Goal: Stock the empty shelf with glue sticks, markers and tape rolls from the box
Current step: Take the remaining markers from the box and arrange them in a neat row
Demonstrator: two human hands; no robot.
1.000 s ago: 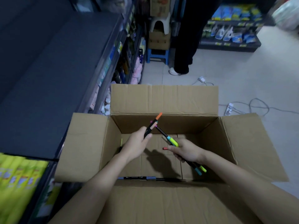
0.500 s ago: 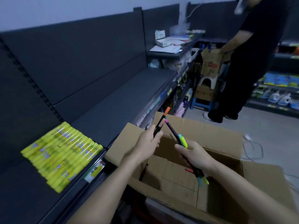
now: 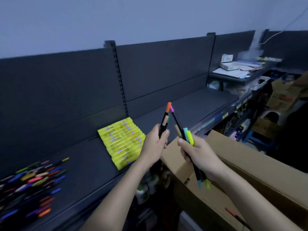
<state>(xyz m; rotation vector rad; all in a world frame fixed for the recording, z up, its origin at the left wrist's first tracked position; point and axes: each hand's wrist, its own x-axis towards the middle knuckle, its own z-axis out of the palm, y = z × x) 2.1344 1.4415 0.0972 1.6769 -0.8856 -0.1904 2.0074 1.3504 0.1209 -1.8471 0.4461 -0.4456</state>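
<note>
While both hover over the dark shelf point(image 3: 83, 160), the left hand point(image 3: 154, 147) grips orange-tipped markers point(image 3: 165, 121) and the right hand point(image 3: 198, 155) clutches a marker bunch point(image 3: 187, 135); the cardboard box point(image 3: 250, 172) sits at four o'clock.

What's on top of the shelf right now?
On the shelf: a loose pile of markers at the left and a block of yellow glue sticks mid-shelf. No tape rolls show. The left hand covers the block's right edge and shelf behind it.

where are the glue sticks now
Head view: the yellow glue sticks lie on the shelf, just left of the left hand, right of the loose marker pile.
</note>
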